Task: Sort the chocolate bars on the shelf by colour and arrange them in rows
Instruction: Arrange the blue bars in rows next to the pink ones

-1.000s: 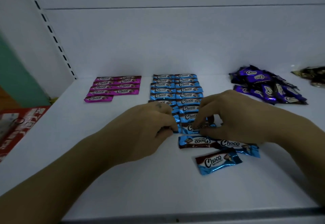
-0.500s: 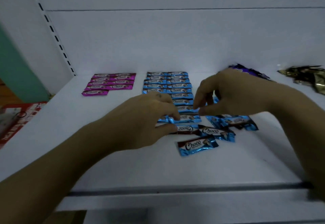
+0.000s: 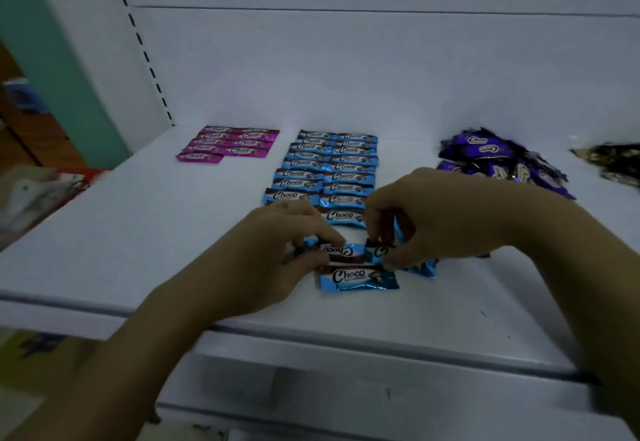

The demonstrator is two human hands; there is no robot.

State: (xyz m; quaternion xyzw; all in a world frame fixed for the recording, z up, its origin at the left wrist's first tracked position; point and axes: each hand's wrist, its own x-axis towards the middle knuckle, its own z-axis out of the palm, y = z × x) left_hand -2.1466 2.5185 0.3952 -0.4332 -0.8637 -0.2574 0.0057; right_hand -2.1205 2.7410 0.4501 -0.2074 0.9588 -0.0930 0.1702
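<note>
White shelf (image 3: 156,233) holds blue rows (image 3: 325,170). By its front edge, left hand (image 3: 263,260) pinches a blue bar (image 3: 341,252), right hand (image 3: 433,219) a second bar (image 3: 379,252).

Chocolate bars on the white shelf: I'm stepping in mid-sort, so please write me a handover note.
Left hand pinches one blue foil-wrapped Choco bar; right hand pinches a second blue bar beside it.
A third loose blue bar lies just in front of them.
Done: pink foil-wrapped bars in rows, back left; blue rows in two columns, centre.
Left: place the loose blue bars, then sort the purple-wrapped heap and gold-wrapped pile at right.
</note>
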